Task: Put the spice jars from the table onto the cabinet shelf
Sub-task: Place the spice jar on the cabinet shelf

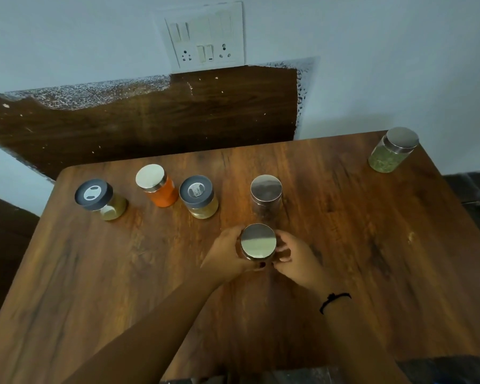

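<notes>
Seen from the head, the left hand [227,253] and the right hand [295,259] both curl round a steel-lidded jar [258,241] over the middle of the wooden counter [372,259]. Its contents are hidden by the lid and the fingers, and I cannot tell whether it is resting or lifted. Just behind it stands a dark-filled jar [266,199], to the left are a grey-capped jar [198,198] of pale yellow stuff, an orange-filled jar [158,188] and a second grey-capped yellowish leftmost jar [101,199], and a green-herb jar [392,152] sits well apart at the far right corner.
</notes>
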`<state>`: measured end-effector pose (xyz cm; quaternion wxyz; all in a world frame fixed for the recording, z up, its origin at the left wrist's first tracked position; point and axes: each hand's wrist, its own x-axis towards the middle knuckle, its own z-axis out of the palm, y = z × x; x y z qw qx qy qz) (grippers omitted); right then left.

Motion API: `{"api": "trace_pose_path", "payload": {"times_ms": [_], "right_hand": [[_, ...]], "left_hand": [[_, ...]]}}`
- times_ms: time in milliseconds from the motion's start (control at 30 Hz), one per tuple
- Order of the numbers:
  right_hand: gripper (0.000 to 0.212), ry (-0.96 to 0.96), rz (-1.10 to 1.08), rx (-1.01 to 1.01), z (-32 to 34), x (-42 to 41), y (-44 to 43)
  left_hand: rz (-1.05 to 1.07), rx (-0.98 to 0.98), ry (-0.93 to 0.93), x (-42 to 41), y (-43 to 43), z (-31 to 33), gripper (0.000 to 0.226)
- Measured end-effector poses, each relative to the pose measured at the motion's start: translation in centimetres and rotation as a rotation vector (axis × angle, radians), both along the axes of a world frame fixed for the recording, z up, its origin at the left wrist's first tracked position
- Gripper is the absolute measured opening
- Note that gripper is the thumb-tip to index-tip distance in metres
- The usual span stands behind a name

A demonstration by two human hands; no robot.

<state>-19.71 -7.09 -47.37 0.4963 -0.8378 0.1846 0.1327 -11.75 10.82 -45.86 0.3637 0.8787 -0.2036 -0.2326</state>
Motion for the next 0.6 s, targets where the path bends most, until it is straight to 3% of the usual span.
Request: {"api": "trace_pose_path", "payload": {"times_ms": [267, 367, 433, 600], "right_hand": [[0.085, -0.053, 0.105, 0.392, 3.8, 0.1, -0.8], [0.07, -0.139, 0.136, 0.63, 6.5, 0.6, 0.0], [0.078, -0.216, 0.133, 0.739, 8.4, 0.9, 0.5], [0.097, -0.4, 0.06, 0.698, 13.3, 2.6, 2.8]], "left_hand": [[-0.045, -0.254, 0.32, 2.1, 2.8, 4.5, 0.064], [-0.062, -0.354, 0.338, 3.2, 3.7, 7.7, 0.073], [-0.059, -0.435, 0.339, 3.6, 4.2, 10.4, 0.079], [-0.069, -0.61, 0.262, 4.5, 4.8, 17.0, 0.098]]}}
